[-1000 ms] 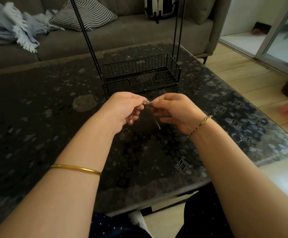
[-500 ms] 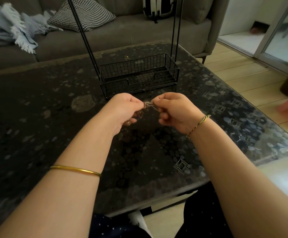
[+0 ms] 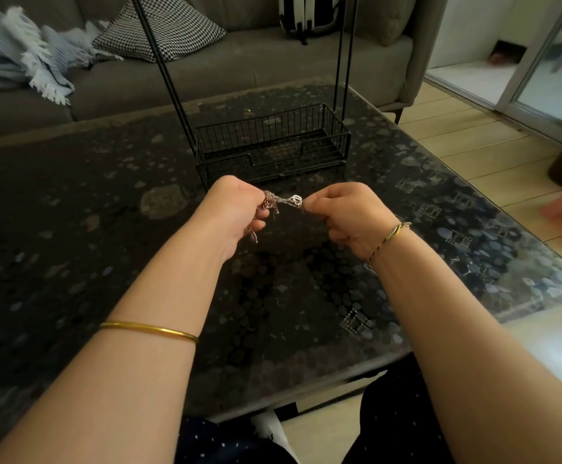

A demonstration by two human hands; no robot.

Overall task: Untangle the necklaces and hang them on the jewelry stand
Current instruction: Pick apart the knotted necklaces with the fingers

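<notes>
Left hand (image 3: 236,209) gripping the tangled necklaces (image 3: 270,204) as anchor, right hand (image 3: 350,219) pinching one silver loop (image 3: 295,199) taut to tease it free, above mid-table (image 3: 105,229) near jewelry stand (image 3: 273,142).

We see a black wire stand (image 3: 269,142) on a dark speckled table (image 3: 72,229), a houndstooth cushion (image 3: 162,31) at top, a pale blue blanket (image 3: 15,55) upper left.

Left gold bangle (image 3: 149,329), right braided cord bracelet (image 3: 390,235) (multicoloured), dark white-dotted trousers (image 3: 397,426).
</notes>
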